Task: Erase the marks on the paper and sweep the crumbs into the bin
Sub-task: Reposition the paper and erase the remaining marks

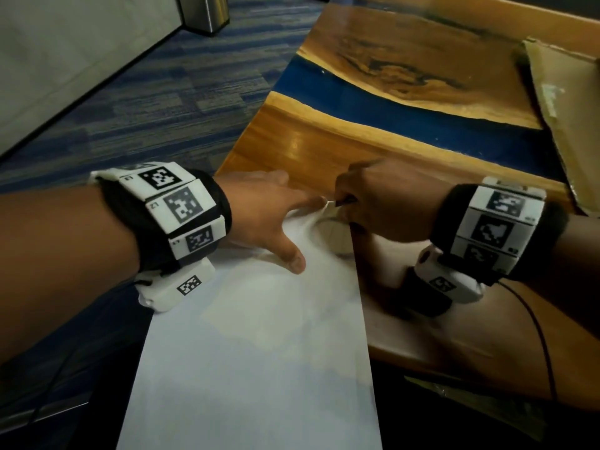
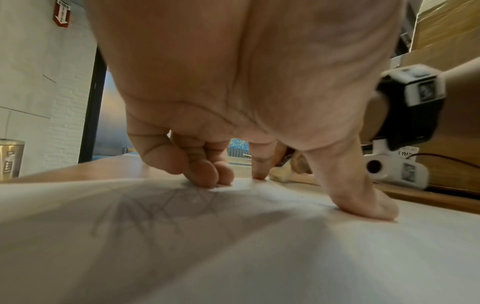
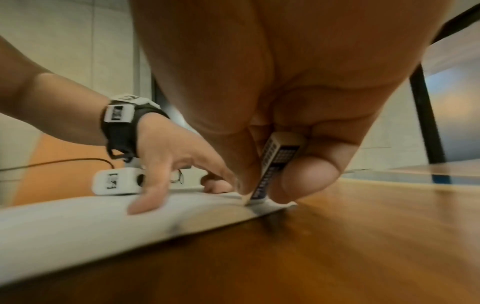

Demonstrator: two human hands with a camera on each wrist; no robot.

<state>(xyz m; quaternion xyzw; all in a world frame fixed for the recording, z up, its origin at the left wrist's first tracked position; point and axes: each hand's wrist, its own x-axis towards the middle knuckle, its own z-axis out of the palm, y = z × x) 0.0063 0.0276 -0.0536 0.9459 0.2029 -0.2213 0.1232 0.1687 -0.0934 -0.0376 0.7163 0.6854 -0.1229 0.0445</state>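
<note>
A white sheet of paper (image 1: 259,336) lies over the near left corner of the wooden table (image 1: 324,147), partly overhanging its edge. Faint pencil marks (image 2: 166,207) show on it in the left wrist view. My left hand (image 1: 276,216) presses the paper (image 2: 233,257) down with spread fingertips (image 2: 207,174) and thumb. My right hand (image 1: 373,203) pinches a white eraser (image 3: 275,164) in a dark blue sleeve, its tip touching the paper's far corner (image 3: 249,202). The paper is wrinkled there. No crumbs are plainly visible.
A steel bin (image 1: 207,13) stands on the blue carpet beyond the table's left side. Flattened cardboard (image 1: 565,108) lies at the table's right. A blue resin strip (image 1: 389,105) crosses the tabletop. A thin black cable (image 1: 539,326) runs from my right wrist.
</note>
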